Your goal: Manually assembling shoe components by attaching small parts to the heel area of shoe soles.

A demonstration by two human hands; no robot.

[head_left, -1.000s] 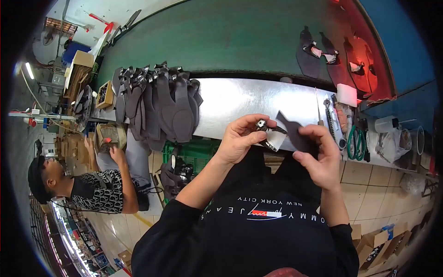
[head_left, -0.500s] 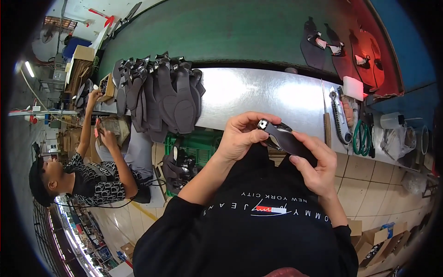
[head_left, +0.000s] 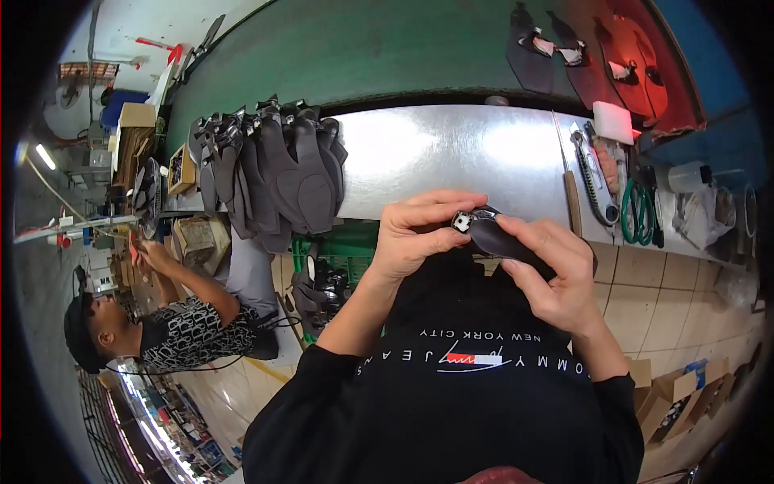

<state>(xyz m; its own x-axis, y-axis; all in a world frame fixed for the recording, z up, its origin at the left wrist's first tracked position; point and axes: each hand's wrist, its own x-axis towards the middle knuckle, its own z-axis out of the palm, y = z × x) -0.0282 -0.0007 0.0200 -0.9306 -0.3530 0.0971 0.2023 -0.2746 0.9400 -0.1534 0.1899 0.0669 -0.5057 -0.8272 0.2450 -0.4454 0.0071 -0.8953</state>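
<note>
Fingers clamped, the left hand [head_left: 405, 239] is pinching glossy black straps [head_left: 485, 214], the right hand [head_left: 562, 281] gripping a dark insole [head_left: 493, 240], near the metal bench [head_left: 435, 161].

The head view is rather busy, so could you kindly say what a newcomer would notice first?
Probably the dark shoe piece held in the left hand and right hand, near the centre. Next, the pile of grey soles at the left of the steel bench, then the red-lit soles at upper right.

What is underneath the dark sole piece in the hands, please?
Past the near edge of the dark sole piece, dark clothing shows between the left hand and right hand; anything directly beneath is covered.
</note>
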